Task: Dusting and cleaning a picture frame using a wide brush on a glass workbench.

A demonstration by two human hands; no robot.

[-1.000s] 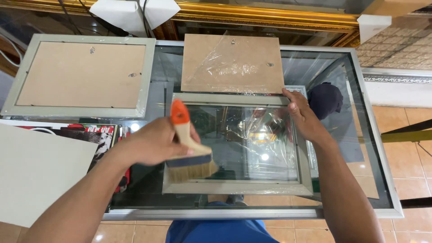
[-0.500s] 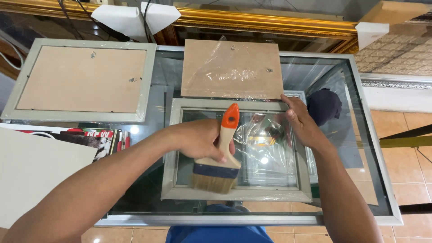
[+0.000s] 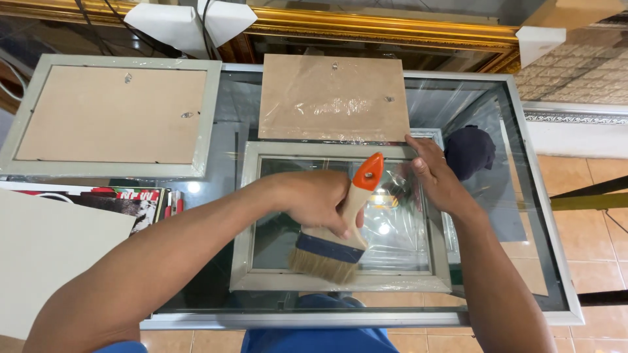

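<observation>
Since the earlier frames, the brush has been travelling rightward across the glass, from the frame's lower left corner toward its middle, and its orange-tipped handle is now leaning up and to the right. Its bristles are resting on the pane near the lower rail of the grey picture frame, which is lying flat on the glass counter. The left hand is holding the brush, its grip wrapped around the wooden handle just above the blue ferrule. The right hand is lying spread and flat on the frame's upper right corner, pinning it down and pinching nothing.

Judging from this, the sweeping is going best with light, overlapping strokes in one direction, bristle tips barely bending, while the right hand is keeping the frame from sliding on the slick counter. Corners by the rails are probably needing the most care.

Just beyond the frame, a brown backing board wrapped in clear film is lying. To the left, another grey frame is resting face down, with a white sheet nearer the person.
</observation>
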